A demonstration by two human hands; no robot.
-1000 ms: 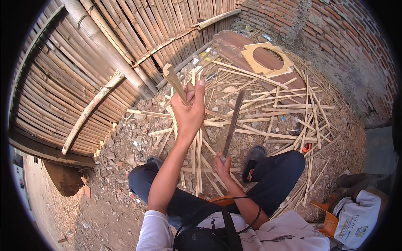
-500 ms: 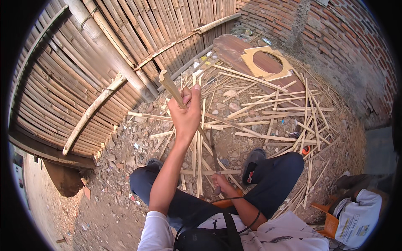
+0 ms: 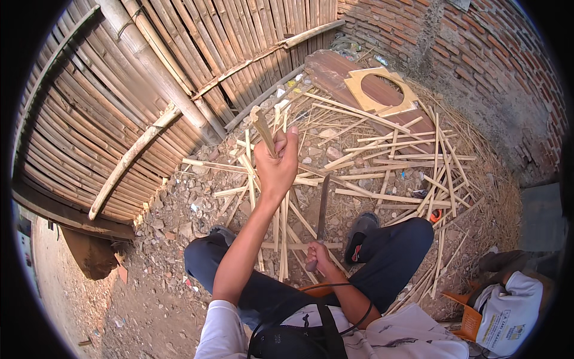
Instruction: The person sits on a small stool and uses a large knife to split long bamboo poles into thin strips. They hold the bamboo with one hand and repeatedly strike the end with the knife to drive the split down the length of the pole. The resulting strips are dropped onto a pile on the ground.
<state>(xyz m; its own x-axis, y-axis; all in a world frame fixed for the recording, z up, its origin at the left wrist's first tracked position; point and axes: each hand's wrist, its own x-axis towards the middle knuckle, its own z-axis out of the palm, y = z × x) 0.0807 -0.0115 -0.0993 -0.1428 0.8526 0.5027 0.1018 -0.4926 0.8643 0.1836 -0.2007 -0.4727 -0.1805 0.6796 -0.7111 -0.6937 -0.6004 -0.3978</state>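
My left hand (image 3: 277, 167) is closed around a bamboo piece (image 3: 263, 130), held up in front of me with its cut end pointing up and away. The hand hides the lower part of that piece. Lower and to the right, between my knees, my right hand (image 3: 321, 257) grips a machete (image 3: 323, 206) by its handle. Its long dark blade points away from me, apart from the bamboo piece. Below my left hand, several pale bamboo strips (image 3: 283, 239) lie on the ground between my feet.
More bamboo strips (image 3: 440, 173) are scattered at the right, with an orange object (image 3: 436, 214) among them. Further off lie a brown board (image 3: 329, 72) and a yellowish panel with a round hole (image 3: 360, 80). A bamboo wall (image 3: 78, 119) and a brick wall (image 3: 478, 66) enclose the ground.
My left hand has shifted right and slightly down, tilting the bamboo piece more upright. The machete has swung right and stands away from my left hand's bamboo piece.
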